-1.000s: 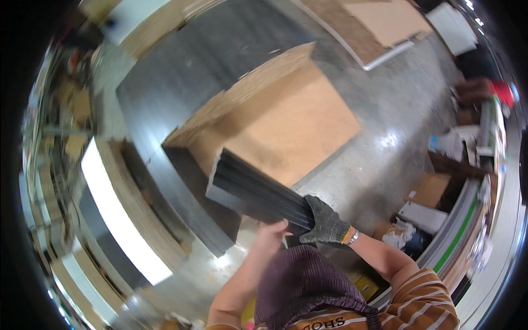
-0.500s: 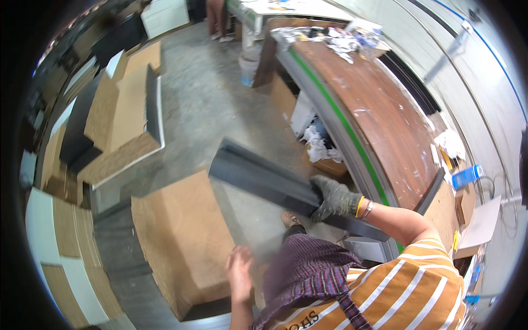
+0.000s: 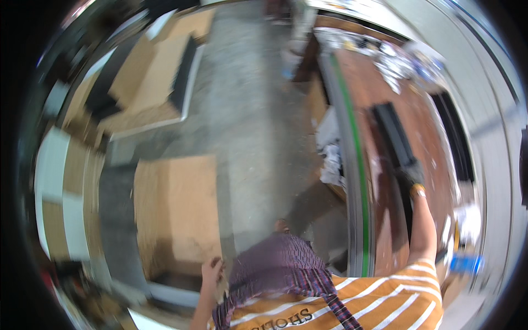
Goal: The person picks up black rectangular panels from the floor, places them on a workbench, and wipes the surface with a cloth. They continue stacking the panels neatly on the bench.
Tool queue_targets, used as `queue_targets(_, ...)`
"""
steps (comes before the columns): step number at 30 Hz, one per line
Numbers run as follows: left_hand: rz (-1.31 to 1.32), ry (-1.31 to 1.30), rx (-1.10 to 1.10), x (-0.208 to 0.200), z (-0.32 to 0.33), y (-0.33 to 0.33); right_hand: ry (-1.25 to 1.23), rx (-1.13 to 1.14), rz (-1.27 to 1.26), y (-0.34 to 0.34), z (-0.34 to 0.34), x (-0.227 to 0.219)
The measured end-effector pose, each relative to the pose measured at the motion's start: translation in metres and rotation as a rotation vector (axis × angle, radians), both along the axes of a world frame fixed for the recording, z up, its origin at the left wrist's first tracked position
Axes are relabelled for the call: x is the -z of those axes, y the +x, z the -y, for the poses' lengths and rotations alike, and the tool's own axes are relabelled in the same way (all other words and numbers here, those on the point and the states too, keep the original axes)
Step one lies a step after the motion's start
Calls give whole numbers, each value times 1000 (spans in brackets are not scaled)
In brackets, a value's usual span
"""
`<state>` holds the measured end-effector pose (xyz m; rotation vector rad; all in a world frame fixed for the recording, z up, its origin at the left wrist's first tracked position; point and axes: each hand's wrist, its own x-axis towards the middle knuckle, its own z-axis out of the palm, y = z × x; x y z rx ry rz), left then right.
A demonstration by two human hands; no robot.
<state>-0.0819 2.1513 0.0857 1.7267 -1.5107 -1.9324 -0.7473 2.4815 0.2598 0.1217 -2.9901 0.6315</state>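
My right hand (image 3: 408, 176), in a dark grey work glove with a yellow cuff, grips a long black channel-shaped piece (image 3: 391, 132) partway along its length. The piece is over the brown tabletop (image 3: 363, 82), with its far end pointing away from me; blur hides whether it touches the surface. Bare and low at my left side, my left hand (image 3: 213, 270) has its fingers curled in. Whatever it may hold is hidden. Beside that hand stands an open-topped brown board box (image 3: 179, 203) with dark sides.
Crumpled foil (image 3: 393, 69) lies at the table's far end. More black strips (image 3: 454, 135) line its right side, with a blue can (image 3: 466, 263) nearer me. Board pieces (image 3: 159, 77) are stacked at left. Grey floor (image 3: 242, 110) runs between them and the table.
My right hand has swung the black piece from above the floor to over the brown table, turning it lengthwise. My view has turned rightward. The left hand's fingers have curled in.
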Motion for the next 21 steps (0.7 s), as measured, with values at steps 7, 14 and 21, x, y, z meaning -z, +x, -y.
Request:
queue_targets(7,305,-233,187,-9,-47,8,264,71,162,-116,-46,48)
queue_targets(14,401,-62,96,20,-117,55,354,-310,-377,-143,109,38)
queue_targets(21,330,-4,-69,79,-182,122,28,-1238,-149,109,357,158)
